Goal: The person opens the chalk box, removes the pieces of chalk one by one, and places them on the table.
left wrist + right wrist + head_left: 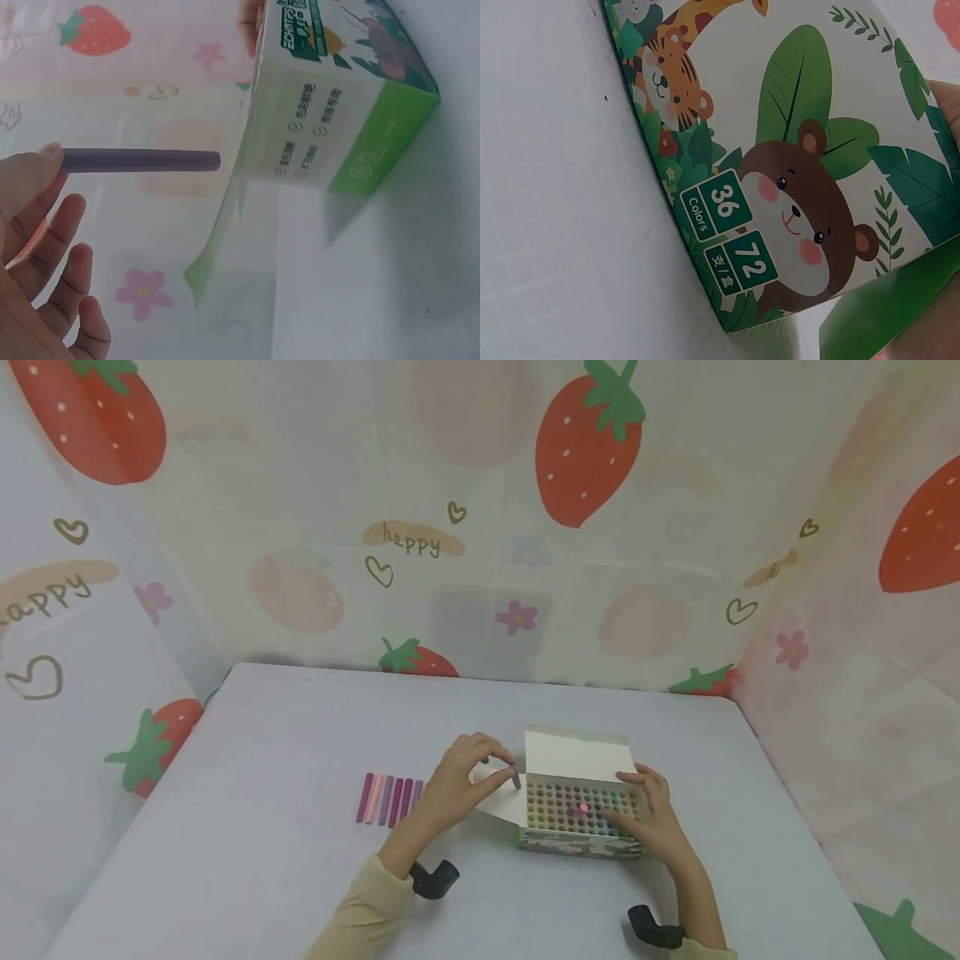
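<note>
Just left of the open crayon box (581,810) (steadied by the right hand (651,822), fingers curled round its side), the left hand (457,785) pinched a purple crayon (141,160), likely light and brittle, best held mid-length.

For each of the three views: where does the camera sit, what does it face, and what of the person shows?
Head: above, looking down at the table; both forearms, left hand, right hand.
Left wrist: beside the left hand's fingers, facing the purple stick.
Right wrist: close on the crayon box; a sliver of hand.
All share the box.
</note>
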`<action>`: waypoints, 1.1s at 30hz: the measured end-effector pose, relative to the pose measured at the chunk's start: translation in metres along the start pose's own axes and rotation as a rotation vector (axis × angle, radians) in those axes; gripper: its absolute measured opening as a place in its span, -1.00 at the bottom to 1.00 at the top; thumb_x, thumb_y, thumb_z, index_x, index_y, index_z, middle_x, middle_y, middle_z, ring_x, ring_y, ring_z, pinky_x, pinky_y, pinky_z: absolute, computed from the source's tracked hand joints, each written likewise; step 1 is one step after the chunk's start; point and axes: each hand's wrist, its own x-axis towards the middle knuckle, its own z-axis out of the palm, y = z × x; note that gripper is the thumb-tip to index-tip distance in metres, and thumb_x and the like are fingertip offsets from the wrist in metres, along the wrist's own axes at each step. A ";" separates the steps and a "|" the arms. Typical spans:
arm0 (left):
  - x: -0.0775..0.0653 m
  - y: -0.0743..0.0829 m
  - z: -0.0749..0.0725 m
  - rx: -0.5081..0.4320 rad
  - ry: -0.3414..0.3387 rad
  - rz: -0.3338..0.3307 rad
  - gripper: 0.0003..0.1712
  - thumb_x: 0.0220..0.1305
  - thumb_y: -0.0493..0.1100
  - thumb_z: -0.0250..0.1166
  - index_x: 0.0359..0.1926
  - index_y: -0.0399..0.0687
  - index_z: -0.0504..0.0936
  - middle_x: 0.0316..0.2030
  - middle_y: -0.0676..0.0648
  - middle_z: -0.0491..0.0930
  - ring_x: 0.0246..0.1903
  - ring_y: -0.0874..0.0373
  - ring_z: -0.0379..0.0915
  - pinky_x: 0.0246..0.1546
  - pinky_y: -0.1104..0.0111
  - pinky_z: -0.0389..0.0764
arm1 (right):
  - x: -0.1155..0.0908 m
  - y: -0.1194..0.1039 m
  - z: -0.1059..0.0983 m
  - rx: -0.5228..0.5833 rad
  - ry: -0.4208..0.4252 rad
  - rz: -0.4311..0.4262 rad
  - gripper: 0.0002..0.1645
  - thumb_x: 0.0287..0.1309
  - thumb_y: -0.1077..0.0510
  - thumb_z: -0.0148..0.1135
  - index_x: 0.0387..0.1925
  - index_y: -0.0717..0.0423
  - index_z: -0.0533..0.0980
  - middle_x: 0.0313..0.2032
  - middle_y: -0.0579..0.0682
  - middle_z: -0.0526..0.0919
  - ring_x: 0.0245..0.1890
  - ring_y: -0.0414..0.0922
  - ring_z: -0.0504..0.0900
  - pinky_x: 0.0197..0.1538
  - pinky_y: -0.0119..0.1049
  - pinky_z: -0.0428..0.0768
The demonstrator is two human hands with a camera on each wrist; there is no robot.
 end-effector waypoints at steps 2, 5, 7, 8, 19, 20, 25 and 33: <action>-0.003 -0.003 -0.004 0.009 0.007 -0.012 -0.86 0.16 -0.12 0.31 -0.23 0.05 0.61 -0.19 0.13 0.56 -0.20 0.22 0.35 -0.20 0.30 0.43 | 0.000 0.000 0.000 -0.002 0.001 0.000 -0.25 -0.02 0.00 0.38 0.19 0.01 0.27 0.35 0.12 -0.12 0.35 0.29 -0.10 0.16 0.41 -0.02; -0.007 -0.007 -0.010 0.012 0.016 -0.028 -0.85 0.15 -0.13 0.32 -0.23 0.05 0.61 -0.19 0.15 0.55 -0.19 0.25 0.34 -0.19 0.35 0.42 | 0.000 -0.001 0.000 0.001 0.001 -0.005 -0.25 -0.02 0.01 0.38 0.19 0.02 0.27 0.35 0.13 -0.11 0.35 0.28 -0.10 0.17 0.40 -0.03; -0.010 -0.009 -0.014 0.020 0.024 -0.034 -0.85 0.14 -0.13 0.33 -0.23 0.07 0.61 -0.20 0.16 0.55 -0.19 0.26 0.34 -0.18 0.36 0.42 | 0.000 0.000 0.000 0.005 0.000 -0.009 -0.25 -0.02 0.01 0.38 0.19 0.02 0.27 0.35 0.13 -0.11 0.35 0.28 -0.10 0.17 0.40 -0.03; -0.012 -0.010 -0.016 0.020 0.029 -0.037 -0.84 0.14 -0.14 0.33 -0.22 0.07 0.61 -0.20 0.17 0.55 -0.19 0.27 0.33 -0.18 0.36 0.42 | 0.000 0.000 0.000 0.004 -0.001 -0.009 -0.25 -0.02 0.01 0.38 0.20 0.02 0.27 0.35 0.13 -0.11 0.35 0.28 -0.10 0.17 0.40 -0.02; -0.029 -0.018 -0.042 0.033 0.122 -0.072 -0.79 0.09 -0.19 0.36 -0.20 0.08 0.61 -0.20 0.15 0.55 -0.20 0.23 0.33 -0.18 0.36 0.38 | 0.002 0.003 0.000 -0.011 -0.002 0.010 -0.22 -0.01 0.02 0.38 0.23 0.00 0.24 0.37 0.12 -0.14 0.36 0.28 -0.11 0.16 0.40 -0.01; -0.031 -0.019 -0.045 0.032 0.129 -0.074 -0.80 0.10 -0.18 0.36 -0.20 0.07 0.61 -0.20 0.15 0.55 -0.20 0.22 0.33 -0.20 0.37 0.37 | 0.001 0.003 0.000 -0.013 -0.001 0.007 -0.23 -0.01 0.02 0.38 0.22 0.00 0.24 0.37 0.12 -0.14 0.36 0.28 -0.10 0.16 0.40 -0.01; -0.038 -0.022 -0.058 0.051 0.172 -0.099 -0.78 0.07 -0.20 0.37 -0.20 0.06 0.62 -0.22 0.15 0.55 -0.22 0.22 0.32 -0.24 0.39 0.37 | 0.000 0.001 0.000 -0.018 0.003 -0.006 -0.24 0.00 -0.01 0.37 0.21 0.00 0.26 0.36 0.12 -0.12 0.35 0.29 -0.10 0.16 0.41 0.00; -0.052 -0.029 -0.078 0.076 0.208 -0.171 -0.77 0.08 -0.22 0.37 -0.19 0.05 0.61 -0.21 0.12 0.53 -0.21 0.12 0.34 -0.20 0.40 0.36 | 0.001 0.004 0.001 -0.019 0.005 -0.010 -0.24 -0.01 -0.03 0.37 0.20 0.01 0.26 0.35 0.13 -0.11 0.35 0.30 -0.09 0.15 0.42 -0.01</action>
